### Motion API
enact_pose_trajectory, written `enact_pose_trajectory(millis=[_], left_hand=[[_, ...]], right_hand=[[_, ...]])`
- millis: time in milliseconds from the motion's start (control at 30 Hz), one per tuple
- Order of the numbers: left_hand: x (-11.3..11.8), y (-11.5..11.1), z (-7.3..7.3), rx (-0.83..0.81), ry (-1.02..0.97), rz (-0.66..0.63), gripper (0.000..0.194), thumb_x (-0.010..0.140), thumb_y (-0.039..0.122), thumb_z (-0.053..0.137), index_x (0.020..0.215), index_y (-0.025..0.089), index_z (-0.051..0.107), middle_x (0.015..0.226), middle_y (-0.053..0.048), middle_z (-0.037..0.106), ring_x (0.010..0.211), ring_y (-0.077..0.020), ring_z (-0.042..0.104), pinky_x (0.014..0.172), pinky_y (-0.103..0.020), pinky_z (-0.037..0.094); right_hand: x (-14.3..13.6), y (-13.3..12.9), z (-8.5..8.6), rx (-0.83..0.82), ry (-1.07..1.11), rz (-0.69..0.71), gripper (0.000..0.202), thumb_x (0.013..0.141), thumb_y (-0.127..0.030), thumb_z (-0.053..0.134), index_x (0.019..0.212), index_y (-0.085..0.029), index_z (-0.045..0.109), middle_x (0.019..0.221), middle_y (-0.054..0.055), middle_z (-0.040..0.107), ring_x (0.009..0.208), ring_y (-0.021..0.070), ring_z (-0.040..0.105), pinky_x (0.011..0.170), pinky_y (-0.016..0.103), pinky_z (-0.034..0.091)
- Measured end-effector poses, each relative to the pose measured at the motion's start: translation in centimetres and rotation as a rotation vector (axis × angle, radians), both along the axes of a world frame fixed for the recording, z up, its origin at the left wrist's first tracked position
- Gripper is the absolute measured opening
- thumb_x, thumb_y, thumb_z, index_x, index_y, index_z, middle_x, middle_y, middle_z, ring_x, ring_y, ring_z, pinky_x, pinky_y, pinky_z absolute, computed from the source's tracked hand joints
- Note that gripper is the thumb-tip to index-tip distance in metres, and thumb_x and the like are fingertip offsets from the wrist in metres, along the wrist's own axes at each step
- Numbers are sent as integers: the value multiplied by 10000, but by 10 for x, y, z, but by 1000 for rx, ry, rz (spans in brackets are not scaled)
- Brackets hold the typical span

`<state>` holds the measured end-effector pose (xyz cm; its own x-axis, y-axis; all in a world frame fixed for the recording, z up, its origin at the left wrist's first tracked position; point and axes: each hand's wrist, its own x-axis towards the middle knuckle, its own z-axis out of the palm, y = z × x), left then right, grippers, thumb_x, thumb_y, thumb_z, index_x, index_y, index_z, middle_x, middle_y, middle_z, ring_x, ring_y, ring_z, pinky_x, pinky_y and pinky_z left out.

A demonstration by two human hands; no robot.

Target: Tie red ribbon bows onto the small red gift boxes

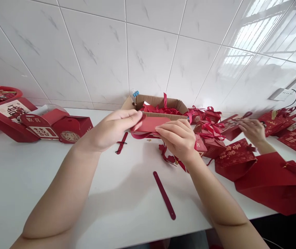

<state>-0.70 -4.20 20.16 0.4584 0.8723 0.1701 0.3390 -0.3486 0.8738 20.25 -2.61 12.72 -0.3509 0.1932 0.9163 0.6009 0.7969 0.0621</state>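
Observation:
Between my two hands, above the white table, is a small red box (153, 123) with a dark red ribbon hanging along its lower edge. My left hand (119, 126) pinches its left end between thumb and fingers. The fingers of my right hand (177, 138) press on its right side. Below my right hand lie dark red ribbon pieces with flower shapes (169, 158). A dark red strap (164, 195) rests on the table nearer to me, and a shorter red strap (122, 143) with a black tie lies under my left hand.
An open cardboard box (180, 105) of red ribbons stands by the wall. Red gift boxes (72, 129) and a red basin (18, 92) are at left. Ribboned boxes (212, 143) and red bags (269, 176) crowd the right, where another person's hand (254, 131) touches a bag.

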Motion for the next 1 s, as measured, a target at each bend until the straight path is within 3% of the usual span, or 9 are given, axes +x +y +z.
enact_pose_trajectory(millis=[67,133,233,367,467,600,833,1000], left_hand=[[3,-6,-1,-14,124,24,384,954,447,375,675,191,433,757,4,449,715,-125,422,649,-259,396],[6,-9,-5,-3,171,78,311,941,430,375,813,217,562,971,-16,542,928,-162,494,798,-283,435],[11,-6,-12,6,182,126,328,912,432,386,1058,271,632,1261,-16,525,1175,-219,463,973,-336,404],[16,1,-19,17,208,125,344,888,458,395,1044,298,657,1258,3,551,1237,-251,434,1011,-366,389],[17,4,-21,25,209,118,309,890,429,383,898,251,635,1119,-27,584,1148,-259,474,906,-381,438],[15,7,-23,-53,185,120,223,887,382,399,896,228,561,948,-45,544,833,-202,513,619,-323,434],[15,9,-21,-109,146,18,169,859,314,435,797,212,556,810,-23,512,672,-149,466,503,-269,364],[16,7,-19,-87,118,31,107,786,282,509,709,207,510,740,-13,502,598,-139,452,477,-275,352]], right_hand=[[0,-4,0,30,-33,9,227,919,-166,526,868,-301,702,847,-9,744,772,163,668,691,350,389],[0,-7,1,19,-73,-16,251,938,-183,500,870,-309,707,848,-11,739,774,163,666,700,360,379],[-1,-9,1,38,-104,-47,265,944,-178,488,860,-303,706,826,-15,734,764,156,659,712,360,380],[-4,-6,2,180,-76,-33,237,921,-127,517,832,-269,684,789,-33,731,721,122,647,690,328,381],[-6,-3,2,264,-57,-28,202,901,-102,551,811,-242,665,749,-38,726,686,109,641,669,313,377],[-5,-2,2,233,-100,-53,175,909,-135,565,818,-244,668,764,-28,730,700,120,646,665,321,371],[-6,-3,2,200,-32,33,128,878,-116,605,870,-233,655,765,-23,728,692,119,644,643,311,396],[-10,-4,0,101,25,119,85,875,-157,627,903,-236,639,776,-3,708,695,129,639,658,298,465]])
